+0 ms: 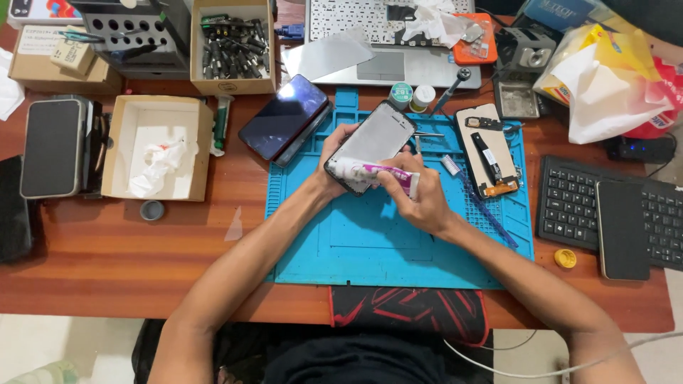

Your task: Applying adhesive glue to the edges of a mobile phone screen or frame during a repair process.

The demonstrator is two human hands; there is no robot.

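Observation:
My left hand grips a phone screen panel by its lower left edge and holds it tilted above the blue work mat. My right hand holds a small white and purple glue tube lying across the panel's lower end, its tip pointing left near the panel's corner. An opened phone body with exposed parts rests on the mat to the right of my hands.
A dark phone lies at the mat's upper left. Cardboard boxes, a tool box and a laptop sit behind. A black keyboard, a dark slab and a yellow cap are at right.

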